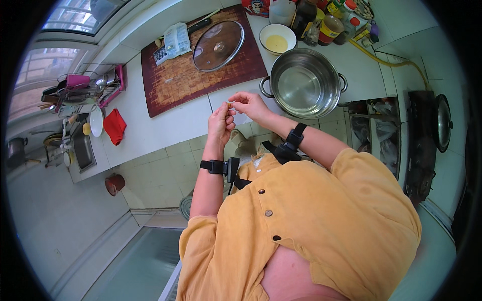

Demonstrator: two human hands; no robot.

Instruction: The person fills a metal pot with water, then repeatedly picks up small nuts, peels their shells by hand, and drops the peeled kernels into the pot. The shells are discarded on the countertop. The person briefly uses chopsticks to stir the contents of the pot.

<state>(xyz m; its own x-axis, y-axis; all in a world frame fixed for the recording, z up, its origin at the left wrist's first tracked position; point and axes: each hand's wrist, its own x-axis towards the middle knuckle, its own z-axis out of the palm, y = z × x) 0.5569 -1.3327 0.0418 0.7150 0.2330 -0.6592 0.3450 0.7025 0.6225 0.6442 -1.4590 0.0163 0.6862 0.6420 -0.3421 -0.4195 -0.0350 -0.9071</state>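
Observation:
Above the counter's front edge, my left hand pinches a small yellowish piece between thumb and fingers. My right hand meets it from the right, its fingertips close against the piece. Whether the right fingers grip it is hidden by their overlap. Just right of my hands stands a two-handled steel pot, uncovered, with what looks like clear liquid inside. Beyond my hands lies a worn wooden cutting board. On it are a glass lid, a plastic packet and a black-handled knife.
Behind the pot sit a white bowl of yellow liquid and several sauce bottles. Leftward are a red cloth, a sink and a dish rack. A stove with a lidded pan is at right.

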